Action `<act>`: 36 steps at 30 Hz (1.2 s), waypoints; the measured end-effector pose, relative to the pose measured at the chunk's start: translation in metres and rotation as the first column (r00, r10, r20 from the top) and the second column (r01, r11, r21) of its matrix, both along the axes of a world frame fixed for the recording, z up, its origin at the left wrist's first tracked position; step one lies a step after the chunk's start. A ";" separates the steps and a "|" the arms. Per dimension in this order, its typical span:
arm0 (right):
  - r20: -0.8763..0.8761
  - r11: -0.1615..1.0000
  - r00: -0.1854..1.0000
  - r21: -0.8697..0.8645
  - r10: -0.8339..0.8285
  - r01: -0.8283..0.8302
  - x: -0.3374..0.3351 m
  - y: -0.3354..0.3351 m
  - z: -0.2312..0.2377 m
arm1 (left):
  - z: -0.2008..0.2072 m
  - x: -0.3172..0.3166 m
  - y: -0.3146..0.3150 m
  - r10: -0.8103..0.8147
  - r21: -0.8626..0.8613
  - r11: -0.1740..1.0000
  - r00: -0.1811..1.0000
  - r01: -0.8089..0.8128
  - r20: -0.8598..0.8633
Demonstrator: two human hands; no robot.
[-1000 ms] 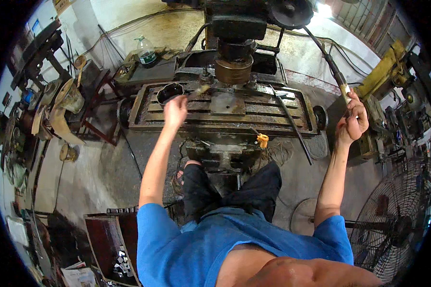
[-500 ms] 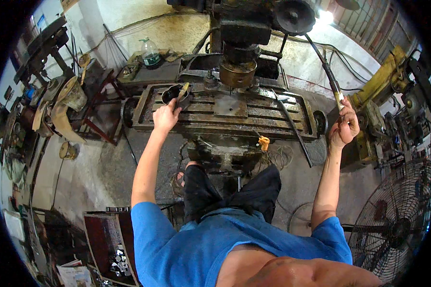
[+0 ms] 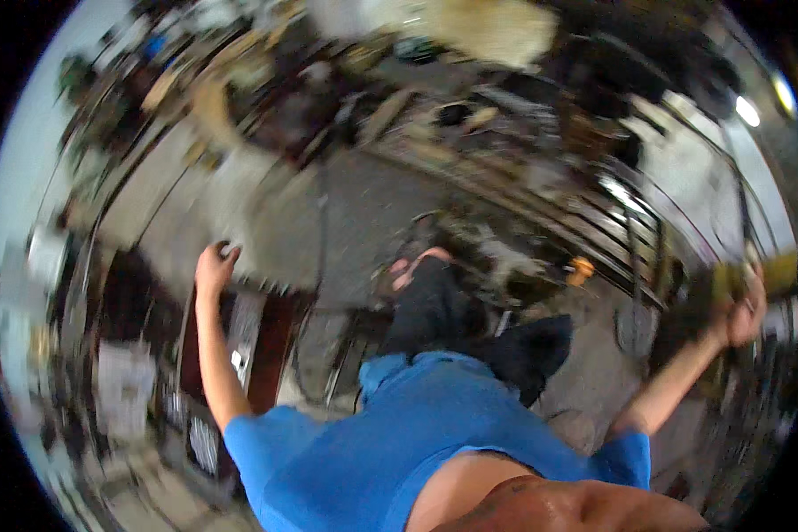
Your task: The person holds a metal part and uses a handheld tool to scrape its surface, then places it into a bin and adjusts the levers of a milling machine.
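Note:
Out to the left, my left hand (image 3: 215, 266) is in the air over the far end of a dark red open box (image 3: 275, 341). Its thumb and fingers look parted, with nothing visible between them, though blur softens them. Small shiny metal parts (image 3: 238, 360) lie in the box. At the far right, my right hand (image 3: 743, 312) is closed around the pale grip of a long machine lever (image 3: 743, 199). A dark pot (image 3: 452, 113) sits on the slotted machine table (image 3: 505, 199), with a yellowish brush handle (image 3: 481, 117) by it.
A small orange object (image 3: 581, 270) is at the near side of the machine table. A long dark bar (image 3: 634, 257) juts over the table's right end. Papers (image 3: 126, 386) lie at the left, beside the box. Motion smears most of the surroundings.
My left hand has let go of the brush at the pot and swung left and back toward the box. The view has turned left. My right hand stays on the lever.

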State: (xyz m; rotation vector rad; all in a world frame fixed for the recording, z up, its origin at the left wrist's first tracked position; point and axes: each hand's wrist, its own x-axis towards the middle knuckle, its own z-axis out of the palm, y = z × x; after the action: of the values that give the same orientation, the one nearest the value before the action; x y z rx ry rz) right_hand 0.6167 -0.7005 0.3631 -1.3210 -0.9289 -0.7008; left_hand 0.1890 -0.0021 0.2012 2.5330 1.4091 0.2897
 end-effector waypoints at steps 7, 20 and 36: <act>0.455 0.949 0.855 -0.061 -0.249 0.309 0.065 -0.047 0.007 | -0.058 -0.129 -0.062 0.256 -0.390 0.886 0.966 -0.252 -0.043; 0.363 0.881 0.829 -0.042 -0.426 0.471 0.009 0.034 0.059 | -0.171 -0.144 -0.045 0.113 -0.566 0.810 0.988 -0.154 -0.107; 0.492 0.866 0.854 -0.339 -0.171 0.369 0.062 -0.015 0.200 | -0.174 -0.143 -0.041 0.111 -0.552 0.805 0.968 -0.220 -0.224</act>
State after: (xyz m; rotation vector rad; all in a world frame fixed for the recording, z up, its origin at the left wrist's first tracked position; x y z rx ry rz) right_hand 0.6786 -0.7159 0.5629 -1.7434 -1.3317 -1.1064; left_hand 0.0459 -0.0433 0.0267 1.9751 1.5015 -0.3143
